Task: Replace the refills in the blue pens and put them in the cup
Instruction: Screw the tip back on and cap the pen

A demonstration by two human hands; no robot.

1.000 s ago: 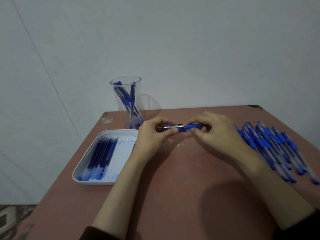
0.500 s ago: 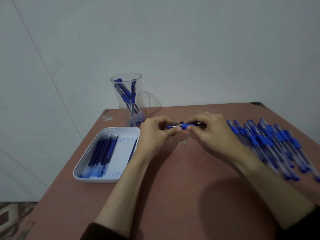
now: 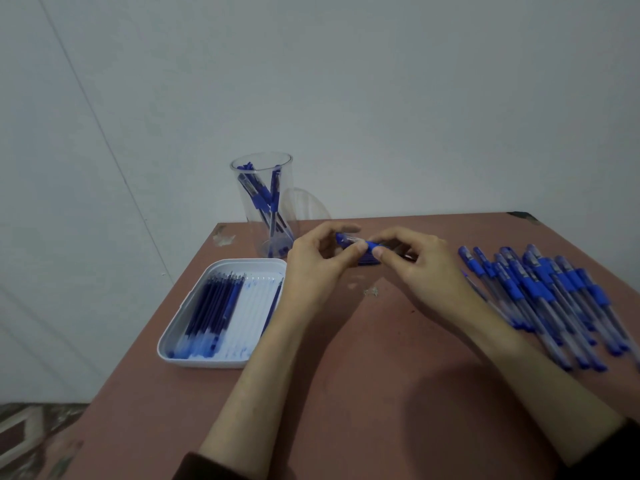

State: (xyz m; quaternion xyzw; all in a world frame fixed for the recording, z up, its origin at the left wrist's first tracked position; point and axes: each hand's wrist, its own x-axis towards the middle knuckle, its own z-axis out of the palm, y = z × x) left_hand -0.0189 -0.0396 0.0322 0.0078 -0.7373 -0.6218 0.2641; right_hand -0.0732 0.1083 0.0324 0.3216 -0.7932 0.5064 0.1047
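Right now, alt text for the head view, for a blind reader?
A left hand and a right hand grip one blue pen between them over a reddish table. Behind stands a clear cup of pens; a white tray of refills lies left, a row of pens right.

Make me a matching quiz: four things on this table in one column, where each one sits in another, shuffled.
1 clear cup
2 white tray
3 loose pens
4 single pen

A lying in a row on the table, right side
B pinched between left hand and right hand
C upright at the far edge
D left side, holding refills

Pairs: 1-C, 2-D, 3-A, 4-B
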